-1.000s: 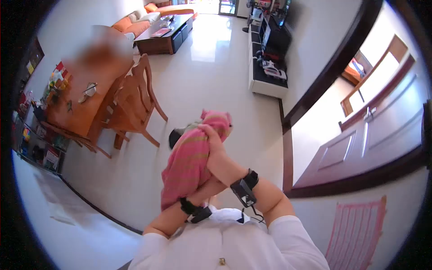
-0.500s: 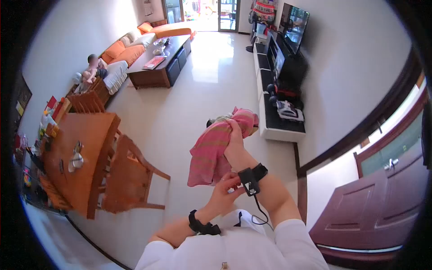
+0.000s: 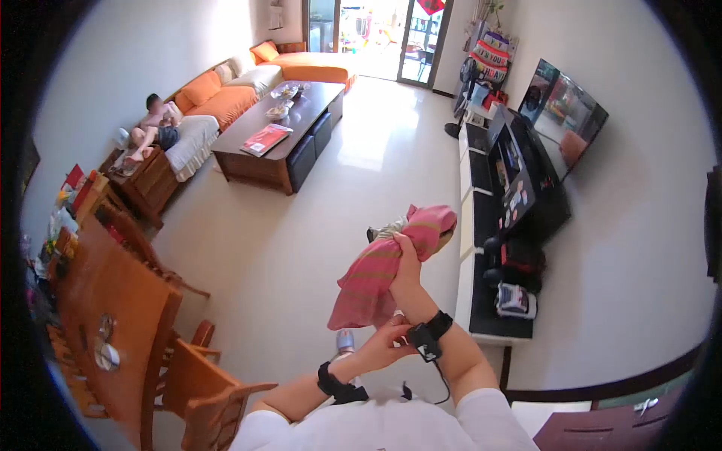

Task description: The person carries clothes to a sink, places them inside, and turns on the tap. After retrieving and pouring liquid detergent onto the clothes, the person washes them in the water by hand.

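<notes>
My right hand (image 3: 406,267) is closed around a bunched pink cloth (image 3: 368,282) with greenish-brown stripes, its lower end hanging loose. Something pale and dark (image 3: 387,229) shows behind the cloth's upper edge; I cannot make out what it is. Around my right wrist sits a black strap with a small box (image 3: 426,342), from which a cord runs down. The fingers of my left hand (image 3: 382,347) are pinched together at the edge of that box. Another black strap (image 3: 338,383) circles my left wrist.
A wooden table (image 3: 124,301) and chairs (image 3: 207,383) stand at left. Ahead are a coffee table (image 3: 252,169) and an orange sofa (image 3: 226,105) with a person seated at its near end. A low TV cabinet (image 3: 481,289) runs along the right wall. One slippered foot (image 3: 344,340) shows below.
The view has advanced into the room, so the coffee table and TV cabinet look nearer. Both hands keep their hold; a slippered foot has come into sight beneath the cloth.
</notes>
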Action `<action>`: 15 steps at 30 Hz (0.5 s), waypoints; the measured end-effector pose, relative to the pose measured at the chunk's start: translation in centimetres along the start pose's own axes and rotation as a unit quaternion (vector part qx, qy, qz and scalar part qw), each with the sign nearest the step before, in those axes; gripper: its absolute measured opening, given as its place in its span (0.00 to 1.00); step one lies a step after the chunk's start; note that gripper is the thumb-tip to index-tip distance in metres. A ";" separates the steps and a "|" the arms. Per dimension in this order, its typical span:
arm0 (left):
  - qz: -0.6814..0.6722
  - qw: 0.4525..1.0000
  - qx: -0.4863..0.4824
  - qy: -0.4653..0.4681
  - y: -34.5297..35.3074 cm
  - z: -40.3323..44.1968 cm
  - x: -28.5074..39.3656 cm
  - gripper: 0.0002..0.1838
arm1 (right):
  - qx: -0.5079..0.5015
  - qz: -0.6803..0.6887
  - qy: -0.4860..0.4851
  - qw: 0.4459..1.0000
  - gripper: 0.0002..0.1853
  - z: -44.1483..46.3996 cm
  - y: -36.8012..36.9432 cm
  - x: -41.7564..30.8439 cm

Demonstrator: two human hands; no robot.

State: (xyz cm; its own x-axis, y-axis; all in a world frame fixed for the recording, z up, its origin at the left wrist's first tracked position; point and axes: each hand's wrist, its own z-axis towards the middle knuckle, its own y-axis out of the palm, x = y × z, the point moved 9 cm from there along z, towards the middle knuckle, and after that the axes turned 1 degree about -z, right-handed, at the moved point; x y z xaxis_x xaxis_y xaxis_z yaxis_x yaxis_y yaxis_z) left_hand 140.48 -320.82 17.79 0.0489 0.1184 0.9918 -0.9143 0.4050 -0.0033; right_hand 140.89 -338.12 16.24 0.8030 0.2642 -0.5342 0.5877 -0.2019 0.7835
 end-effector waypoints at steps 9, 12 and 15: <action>0.061 0.986 -0.121 0.096 -17.0 24.6 -1.3 0.13 | 0.022 -0.007 0.046 0.999 0.12 25.5 8.1 -3.9; 0.119 0.956 -0.255 -0.088 -21.3 32.3 -4.6 0.14 | -0.017 -0.023 0.085 0.996 0.13 34.3 11.7 -5.9; 0.109 0.973 -0.182 -0.094 -30.0 41.5 -2.7 0.15 | -0.059 -0.048 0.082 0.994 0.16 44.1 15.1 -7.9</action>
State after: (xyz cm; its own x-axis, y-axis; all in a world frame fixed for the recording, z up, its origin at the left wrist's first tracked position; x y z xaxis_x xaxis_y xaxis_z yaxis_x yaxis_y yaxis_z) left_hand 151.07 -370.85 20.51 -0.2353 0.0841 0.9683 -0.6904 0.6868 -0.2275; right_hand 147.84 -384.82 18.32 0.7119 0.4282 -0.5566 0.6364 -0.0584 0.7691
